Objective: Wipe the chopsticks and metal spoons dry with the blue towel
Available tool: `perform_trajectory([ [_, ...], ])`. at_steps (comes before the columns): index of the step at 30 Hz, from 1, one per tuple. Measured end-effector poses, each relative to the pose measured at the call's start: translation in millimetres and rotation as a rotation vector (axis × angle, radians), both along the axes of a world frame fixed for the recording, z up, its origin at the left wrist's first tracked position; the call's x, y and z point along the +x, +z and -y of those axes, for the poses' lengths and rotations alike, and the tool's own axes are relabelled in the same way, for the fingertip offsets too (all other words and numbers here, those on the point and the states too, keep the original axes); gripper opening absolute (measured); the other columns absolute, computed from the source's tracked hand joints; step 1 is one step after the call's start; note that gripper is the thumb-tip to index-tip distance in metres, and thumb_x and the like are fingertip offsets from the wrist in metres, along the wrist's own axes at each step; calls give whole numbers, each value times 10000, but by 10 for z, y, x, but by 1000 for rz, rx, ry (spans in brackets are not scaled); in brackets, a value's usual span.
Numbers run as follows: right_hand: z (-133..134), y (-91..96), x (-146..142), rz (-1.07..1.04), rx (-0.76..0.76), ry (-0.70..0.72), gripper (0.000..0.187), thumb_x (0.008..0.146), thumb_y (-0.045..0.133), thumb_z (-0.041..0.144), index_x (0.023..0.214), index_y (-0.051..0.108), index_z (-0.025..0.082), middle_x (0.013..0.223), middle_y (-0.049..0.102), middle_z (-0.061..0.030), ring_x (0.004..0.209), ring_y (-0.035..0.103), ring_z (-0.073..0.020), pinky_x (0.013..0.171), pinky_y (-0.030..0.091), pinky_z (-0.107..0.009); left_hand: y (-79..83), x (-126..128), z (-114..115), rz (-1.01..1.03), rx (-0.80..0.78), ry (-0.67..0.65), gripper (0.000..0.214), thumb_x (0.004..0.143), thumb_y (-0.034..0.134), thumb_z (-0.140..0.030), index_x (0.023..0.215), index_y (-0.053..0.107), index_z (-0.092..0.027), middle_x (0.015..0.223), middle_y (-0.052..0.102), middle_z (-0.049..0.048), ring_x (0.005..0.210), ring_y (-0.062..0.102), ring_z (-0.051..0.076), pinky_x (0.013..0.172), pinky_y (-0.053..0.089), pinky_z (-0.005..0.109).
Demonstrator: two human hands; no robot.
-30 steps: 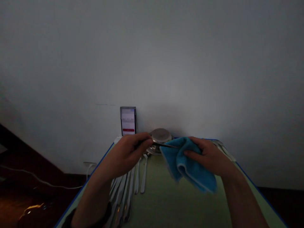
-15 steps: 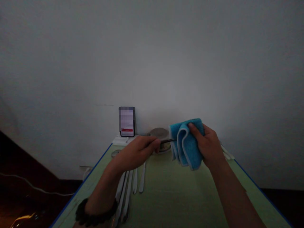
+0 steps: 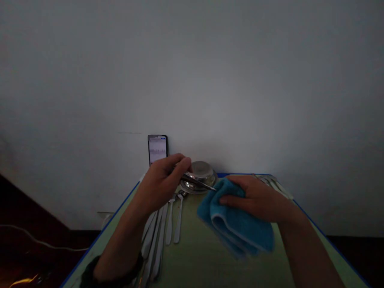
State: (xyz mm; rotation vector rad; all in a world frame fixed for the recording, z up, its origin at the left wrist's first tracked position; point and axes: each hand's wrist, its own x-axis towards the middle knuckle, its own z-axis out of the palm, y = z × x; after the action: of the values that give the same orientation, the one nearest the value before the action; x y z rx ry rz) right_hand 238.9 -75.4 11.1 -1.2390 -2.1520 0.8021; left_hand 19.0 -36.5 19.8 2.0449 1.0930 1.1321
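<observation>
My left hand is closed, pinching one end of a slim metal piece of cutlery. Its exact kind is hidden by my fingers and the cloth. The piece slants down to the right into a folded blue towel with a pale edge. My right hand grips that towel around the far end, thumb on top. Below and left of my hands, several knives, forks or spoons lie side by side on the green tabletop. Shiny metal dishes sit behind my hands.
A phone with a lit screen leans against the wall at the back left. More cutlery lies at the back right corner, partly behind my right hand. A white cable runs along the left, beyond the table edge.
My right hand has moved down with the towel, and the towel's folds hang lower. The left hand has shifted left and up, tilting the cutlery downward to the right. The phone screen differs.
</observation>
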Motion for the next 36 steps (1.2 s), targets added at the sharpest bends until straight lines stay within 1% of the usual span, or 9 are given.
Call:
perform_trajectory([
  [2, 32, 34, 51, 69, 49, -20, 160, 775, 569, 348, 856, 619, 219, 801, 656, 30, 711, 576, -120, 631, 424, -234, 13, -25, 10, 34, -115, -102, 283, 872, 391, -377, 737, 538, -177, 506, 399, -64, 428, 352, 58, 394, 279, 164],
  [6, 70, 70, 176, 107, 45, -71, 210, 782, 546, 407, 863, 622, 228, 800, 656, 21, 715, 589, -136, 637, 436, -256, 27, -121, 22, -15, -417, -446, 429, 912, 237, -429, 864, 582, -179, 499, 515, -36, 419, 452, 81, 412, 344, 191],
  [8, 82, 79, 220, 104, 35, -59, 203, 772, 558, 409, 863, 626, 240, 813, 661, 26, 726, 599, -137, 649, 445, -258, 18, -134, 21, -14, -448, -500, 507, 915, 184, -450, 860, 598, -164, 543, 580, 1, 461, 510, 100, 421, 361, 201],
  [13, 102, 105, 241, 115, 34, -95, 181, 756, 577, 397, 815, 640, 239, 787, 664, 19, 712, 606, -143, 641, 452, -262, -81, 36, -25, 59, -359, -307, 580, 887, 164, -535, 741, 575, -153, 610, 557, 10, 490, 470, 91, 429, 347, 192],
  [18, 127, 140, 195, 127, 76, -212, 261, 737, 569, 463, 751, 613, 206, 699, 633, 15, 650, 577, -137, 581, 432, -254, -206, 230, -88, 291, -400, -294, 600, 831, 108, -635, 700, 466, -171, 597, 442, -16, 466, 379, 94, 400, 296, 194],
  [22, 158, 159, 180, 141, 80, -249, 295, 726, 567, 489, 706, 591, 195, 669, 619, 17, 621, 558, -125, 560, 414, -245, -207, 271, -72, 395, -371, -322, 582, 820, 118, -658, 646, 408, -184, 549, 338, -44, 451, 315, 89, 414, 275, 200],
  [25, 176, 158, 178, 171, 41, -188, 290, 740, 553, 488, 745, 609, 202, 679, 626, 19, 620, 559, -127, 556, 406, -246, -181, 277, -24, 349, -343, -334, 567, 834, 108, -635, 596, 363, -189, 521, 295, -49, 444, 274, 92, 417, 253, 208],
  [28, 185, 153, 134, 193, 33, -94, 249, 759, 548, 451, 779, 623, 214, 705, 635, 28, 631, 563, -119, 569, 397, -242, -177, 290, 14, 218, -310, -281, 562, 847, 92, -612, 547, 312, -191, 505, 270, -45, 443, 243, 96, 409, 206, 220],
  [36, 149, 132, -31, 250, 114, 59, 228, 796, 533, 373, 670, 565, 187, 611, 572, 53, 562, 508, -66, 548, 346, -198, -149, 336, 88, -48, -164, -254, 532, 902, 54, -501, 533, 269, -183, 512, 249, -43, 487, 242, 108, 475, 195, 252],
])
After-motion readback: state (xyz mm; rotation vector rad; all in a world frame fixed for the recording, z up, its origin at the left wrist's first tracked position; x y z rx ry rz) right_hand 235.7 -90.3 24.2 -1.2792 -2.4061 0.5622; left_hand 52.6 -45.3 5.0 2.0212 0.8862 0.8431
